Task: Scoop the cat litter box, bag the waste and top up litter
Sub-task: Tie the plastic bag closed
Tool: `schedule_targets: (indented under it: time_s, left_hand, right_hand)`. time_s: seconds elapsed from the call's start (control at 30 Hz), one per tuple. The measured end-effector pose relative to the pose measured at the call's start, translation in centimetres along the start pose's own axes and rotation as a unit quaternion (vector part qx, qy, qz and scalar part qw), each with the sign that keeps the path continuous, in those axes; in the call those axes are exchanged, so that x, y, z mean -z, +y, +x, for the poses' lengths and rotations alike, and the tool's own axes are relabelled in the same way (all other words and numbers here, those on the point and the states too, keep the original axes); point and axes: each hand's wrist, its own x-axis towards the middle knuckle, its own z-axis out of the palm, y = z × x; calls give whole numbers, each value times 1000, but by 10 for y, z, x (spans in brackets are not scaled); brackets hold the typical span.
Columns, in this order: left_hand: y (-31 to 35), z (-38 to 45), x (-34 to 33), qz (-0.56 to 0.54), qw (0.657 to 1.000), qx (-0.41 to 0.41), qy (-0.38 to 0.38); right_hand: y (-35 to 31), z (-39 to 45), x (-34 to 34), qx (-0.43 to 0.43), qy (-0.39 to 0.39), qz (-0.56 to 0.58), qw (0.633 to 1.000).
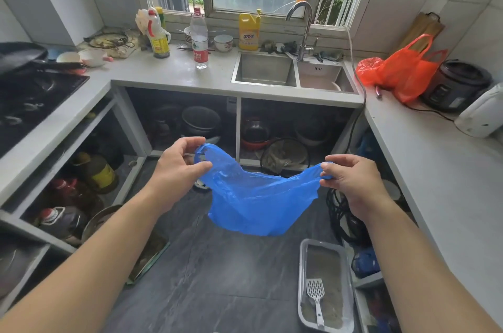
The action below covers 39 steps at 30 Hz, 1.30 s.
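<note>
Bag stretched between both hands above the kitchen floor.

Thin, limp and near weightless by its look, the blue plastic bag is best taken by its handle loops: the left hand pinches one at 9 o'clock, the right hand pinches the other at 3 o'clock, the body sagging between. At 5 o'clock on the floor lies the litter box, its white scoop resting on the litter.
</note>
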Motion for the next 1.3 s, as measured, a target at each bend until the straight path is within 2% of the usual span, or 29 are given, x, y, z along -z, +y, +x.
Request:
schedule_targets:
  time_s: [0.1,0.23,0.37,0.5,0.53,0.6,0.67,0.73,0.83,0.9,0.97,1.03,1.1,1.17,1.3]
  left_hand:
    - [4,-3,10,-42,998,-3,-42]
    - [9,-7,11,-68,996,-38,-38]
    - [23,-9,2,-13,995,-95,-41]
    - [37,-7,-1,9,988,-154,16]
    - [42,-5,0,-34,988,-148,28]
    - [53,0,4,-190,976,-96,36]
    - [64,4,10,-345,937,-37,39]
    - [70,8,14,-382,923,-6,43]
    - [79,8,9,-282,958,-26,41]
    - [90,2,2,-153,982,-87,66]
    - [104,-5,-3,-45,984,-146,89]
    - [117,-10,-5,-40,982,-176,58]
    - [129,-14,-10,-86,981,-174,-5]
    - [138,-15,-18,-83,981,-172,-32]
    - [148,-12,-39,-87,985,-123,-86]
  right_hand:
    - [3,2,9,-27,-5,25,999]
    - [-4,-7,11,-9,-26,25,999]
    - [-22,-22,1,30,-48,25,998]
    - [-35,-26,10,66,-17,39,997]
    - [-38,-25,16,71,1,35,997]
    - [-42,-21,27,68,41,34,996]
    - [-43,-16,36,61,73,41,995]
    - [-45,-15,40,59,74,57,994]
    - [-57,-22,38,66,15,96,993]
    - [-69,-31,34,73,-43,106,991]
    - [-81,-40,29,77,-90,82,990]
    - [-94,-47,25,85,-133,51,986]
    - [-108,-52,18,103,-167,37,980]
    - [-121,-56,11,135,-188,12,973]
    - [-143,-62,0,200,-209,-56,956]
